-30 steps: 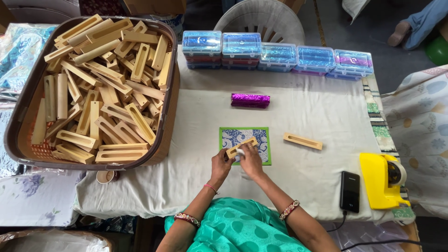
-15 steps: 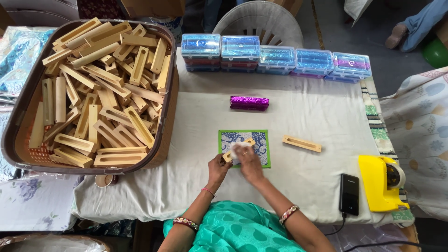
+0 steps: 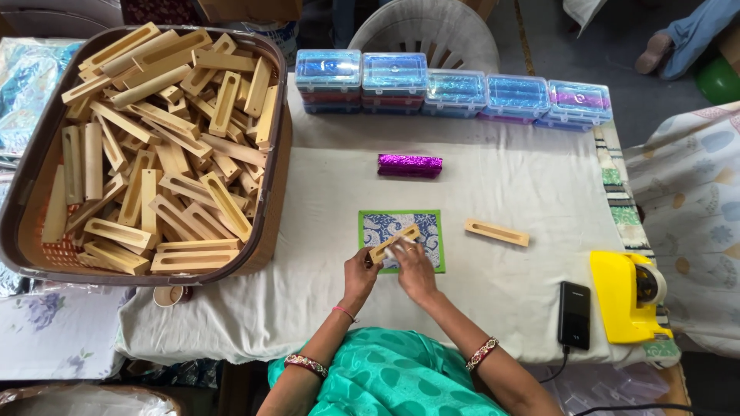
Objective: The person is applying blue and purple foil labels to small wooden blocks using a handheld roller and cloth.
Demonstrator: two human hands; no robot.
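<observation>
Wooden slotted block (image 3: 393, 242) sits over the green-bordered patterned sheet (image 3: 420, 225), left hand (image 3: 360, 271) pinching its near end, right hand (image 3: 412, 268) fingers closed on its middle; looks light, stiff, easy to grip by the long edges.

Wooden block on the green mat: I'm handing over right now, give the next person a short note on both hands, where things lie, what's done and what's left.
Left hand: grips the near end of the wooden block, tilted over the green mat.
Right hand: fingers on the block's middle, with a small white bit I cannot identify.
Layout: one more block lies right of the mat; purple wrapped piece behind it; basket of bare blocks at left; clear boxes along the far edge; yellow tape dispenser and phone at right.
Done: one wrapped piece.
Left: held block, spare block and basket blocks are bare.
</observation>
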